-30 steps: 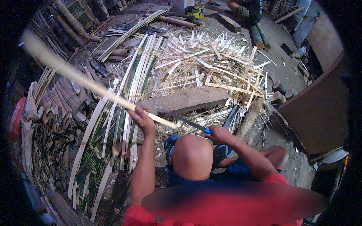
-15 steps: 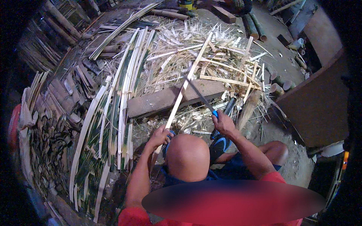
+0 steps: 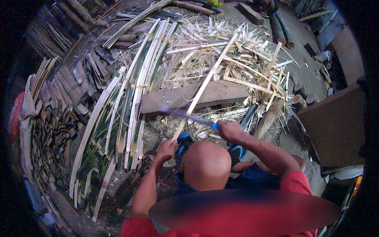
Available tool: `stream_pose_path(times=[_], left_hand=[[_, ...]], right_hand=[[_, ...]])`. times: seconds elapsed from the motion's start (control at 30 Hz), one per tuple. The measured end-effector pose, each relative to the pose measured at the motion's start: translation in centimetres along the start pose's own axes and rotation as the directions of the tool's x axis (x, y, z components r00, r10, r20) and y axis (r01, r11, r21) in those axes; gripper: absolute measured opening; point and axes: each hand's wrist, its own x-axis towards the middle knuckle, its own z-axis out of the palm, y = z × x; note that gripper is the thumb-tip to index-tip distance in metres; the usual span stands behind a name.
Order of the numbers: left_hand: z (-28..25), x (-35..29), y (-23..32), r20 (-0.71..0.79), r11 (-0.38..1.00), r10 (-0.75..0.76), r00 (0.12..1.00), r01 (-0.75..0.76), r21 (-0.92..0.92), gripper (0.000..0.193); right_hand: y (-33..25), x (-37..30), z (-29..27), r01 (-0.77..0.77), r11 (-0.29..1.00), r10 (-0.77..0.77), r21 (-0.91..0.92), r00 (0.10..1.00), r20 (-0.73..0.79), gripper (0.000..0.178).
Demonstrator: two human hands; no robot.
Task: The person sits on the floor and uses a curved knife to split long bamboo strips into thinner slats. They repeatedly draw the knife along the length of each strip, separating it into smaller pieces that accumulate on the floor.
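My left hand (image 3: pixel 166 150) is closed round the near end of a long, pale bamboo strip (image 3: pixel 209 77). The strip slants away to the upper right, crossing over a thick wooden beam (image 3: pixel 229 93) that lies on the ground. In my right hand (image 3: pixel 232 132) is a long-bladed knife (image 3: pixel 197 119) with a blue part at its handle. Its blade, blurred by motion, points left and crosses the strip between my left hand and the beam. Whether the edge touches the strip, I cannot tell.
Beyond the beam spreads a heap of shavings and split offcuts (image 3: pixel 197 51). Long green-and-white bamboo strips (image 3: pixel 132 98) lie to the left, beside a stack of dark split pieces (image 3: pixel 55 130). A brown panel (image 3: pixel 335 126) stands at right; round poles (image 3: pixel 282 29) lie at the far right.
The knife has come down along the strip toward me, its blade swinging to point more left. My right hand has moved slightly left and nearer. My left hand still grips the strip.
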Motion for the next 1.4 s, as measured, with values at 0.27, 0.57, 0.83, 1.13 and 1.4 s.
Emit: stream_pose_path(times=[0.27, 0.57, 0.83, 1.13, 1.4], left_hand=[[-2.0, -7.0, -4.0, -0.107, 0.982, 0.028, 0.994, -0.008, 0.188, 0.041], [2.6, 0.0, 1.3, -0.266, 0.831, -0.103, 0.958, 0.23, 0.507, 0.023], [0.9, -5.9, -2.6, -0.222, 0.88, -0.071, 0.972, 0.166, 0.445, 0.027], [2.2, -4.3, -4.7, -0.186, 0.834, -0.116, 0.976, 0.197, 0.516, 0.029], [0.7, -7.1, -3.3, -0.387, 0.959, -0.061, 0.92, 0.161, 0.232, 0.042]], right_hand=[[11.3, 4.3, -6.4, -0.472, 0.844, 0.532, 0.256, 0.672, -0.516, 0.046], [-1.9, -1.2, 3.1, 0.056, 0.988, -0.041, -0.142, 0.993, 0.11, 0.036], [9.8, 4.1, -6.2, -0.374, 0.921, 0.38, 0.108, 0.801, -0.463, 0.053], [4.6, 1.9, 1.8, -0.109, 0.977, 0.088, -0.182, 0.989, -0.12, 0.041], [10.3, 3.5, -7.4, -0.383, 0.917, 0.384, 0.115, 0.765, -0.517, 0.055]])
